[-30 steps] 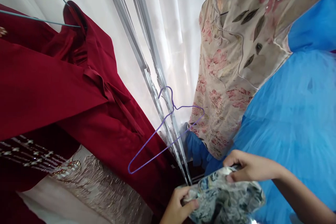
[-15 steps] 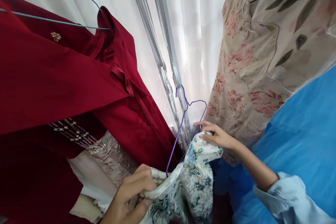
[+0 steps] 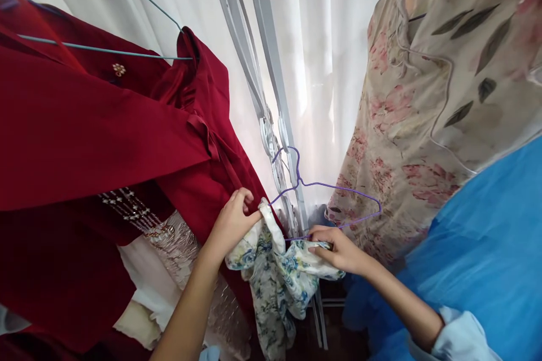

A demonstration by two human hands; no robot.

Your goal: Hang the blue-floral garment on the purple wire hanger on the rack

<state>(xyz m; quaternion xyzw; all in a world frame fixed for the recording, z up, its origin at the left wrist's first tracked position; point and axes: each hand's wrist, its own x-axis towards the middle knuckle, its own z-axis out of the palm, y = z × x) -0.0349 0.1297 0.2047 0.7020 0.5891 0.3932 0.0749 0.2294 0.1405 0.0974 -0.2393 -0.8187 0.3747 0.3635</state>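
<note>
A purple wire hanger [image 3: 351,189] is in the middle, its hook up against the metal rack poles. The white dress with blue and yellow flowers [image 3: 271,279] hangs below it, bunched between my hands. My left hand [image 3: 234,220] pinches the garment's upper edge near the hanger's left arm, which runs into the cloth there. My right hand [image 3: 341,251] is closed on the garment's right side, close to the hanger's bottom bar. Whether those fingers also grip the bar, I cannot tell. The hanger's right arm is bare.
Red garments [image 3: 105,135] on a teal hanger [image 3: 105,49] fill the left side. At right hang a beige floral dress [image 3: 393,124] and a bright blue gauzy one [image 3: 478,237]. White curtain [image 3: 330,67] stands behind the metal poles [image 3: 271,56].
My left hand has moved up and right with the garment's edge to the hanger's left end. The hanger has turned more level, and its right arm now sticks out past my right hand.
</note>
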